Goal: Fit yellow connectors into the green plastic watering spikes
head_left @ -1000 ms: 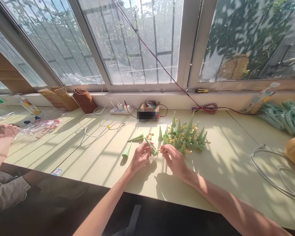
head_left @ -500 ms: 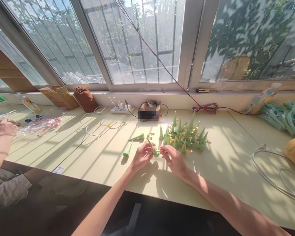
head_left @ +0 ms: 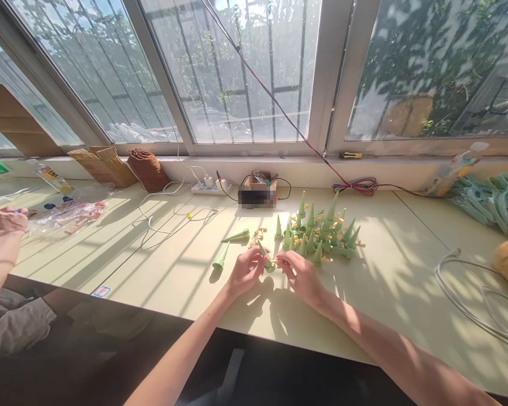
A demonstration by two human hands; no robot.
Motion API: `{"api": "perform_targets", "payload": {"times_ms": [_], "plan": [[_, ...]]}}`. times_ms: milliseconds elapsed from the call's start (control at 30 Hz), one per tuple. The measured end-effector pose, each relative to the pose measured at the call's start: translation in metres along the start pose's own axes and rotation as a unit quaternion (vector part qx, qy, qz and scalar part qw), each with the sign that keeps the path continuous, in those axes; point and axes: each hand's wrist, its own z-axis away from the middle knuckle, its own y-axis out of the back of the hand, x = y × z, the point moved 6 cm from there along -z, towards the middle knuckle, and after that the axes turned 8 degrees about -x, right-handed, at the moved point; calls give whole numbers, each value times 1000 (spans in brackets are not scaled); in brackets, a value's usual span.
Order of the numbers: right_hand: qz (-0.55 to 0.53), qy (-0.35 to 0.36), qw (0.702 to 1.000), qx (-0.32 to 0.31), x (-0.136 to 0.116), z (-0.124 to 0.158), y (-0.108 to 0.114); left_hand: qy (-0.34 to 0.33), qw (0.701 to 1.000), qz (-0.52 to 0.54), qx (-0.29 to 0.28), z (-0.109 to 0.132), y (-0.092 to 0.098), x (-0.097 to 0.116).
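My left hand [head_left: 247, 270] pinches a green cone [head_left: 263, 252], its point tilted up and to the left. Close by on the right, my right hand [head_left: 297, 272] is closed on a small yellowish peg [head_left: 276, 261] at the cone's wide end; how far the peg sits in the cone cannot be made out. Left of my hands lie two loose green cones, one lying flat [head_left: 237, 235] and one nearer me [head_left: 220, 256]. Several small yellowish pegs [head_left: 260, 231] lie just beyond my left hand. A cluster of green cones with yellowish pegs [head_left: 311, 234] stands beyond my right hand.
A power strip [head_left: 211, 187] and a small box [head_left: 260, 181] stand along the window ledge. White cable [head_left: 169, 231] runs over the table at left; grey cable [head_left: 457, 293] coils at right. Another person's hands [head_left: 6, 221] are at far left beside plastic bags [head_left: 78, 217].
My hands stay in nearly the same place, holding the cone and the peg. Less of the peg shows between my fingers and the cone. The view has shifted slightly.
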Motion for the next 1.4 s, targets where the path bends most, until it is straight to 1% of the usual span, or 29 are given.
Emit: {"api": "perform_targets", "payload": {"times_ms": [167, 267, 400, 533, 600, 667, 767, 867, 967, 1067, 1133, 1233, 1333, 1400], "plan": [[-6, -24, 1000, 5, 3, -1, -1, -8, 999, -45, -7, 2, -2, 3], [-39, -80, 996, 3, 8, -1, -1, -32, 995, -99, 2, 2, -2, 4], [-140, -181, 973, -19, 15, 1, -3, -114, 975, -193, 5, 4, -4, 13], [-245, -214, 945, -14, 15, 1, -3, -173, 956, -239, -7, 6, -7, 19], [-272, -222, 936, -9, 15, 1, -3, -184, 952, -243, -12, 7, -8, 20], [-281, -225, 933, -11, 15, 0, -4, -164, 960, -229, -8, 6, -6, 18], [-261, -201, 944, -29, 14, -1, -3, -89, 984, -157, 2, 2, -3, 10], [-179, -160, 969, -56, 12, -3, 0, -28, 999, -40, 1, -1, -1, 3], [-97, -102, 986, -85, 10, -4, 3, 18, 999, 45, 7, -2, 1, -1], [-32, -27, 993, -113, 5, -5, 3, 52, 996, 74, 10, -3, 2, -1], [3, 10, 993, -119, 3, -5, 4, 58, 995, 83, 5, -3, 1, -1], [32, 42, 990, -129, 0, -5, 5, 48, 996, 77, -7, -3, -1, 0], [45, 59, 988, -138, 0, -4, 3, 24, 999, 44, -15, -2, -3, 1], [43, 54, 988, -140, 1, -3, 1, 9, 1000, 19, -22, -2, -4, 3]]}}
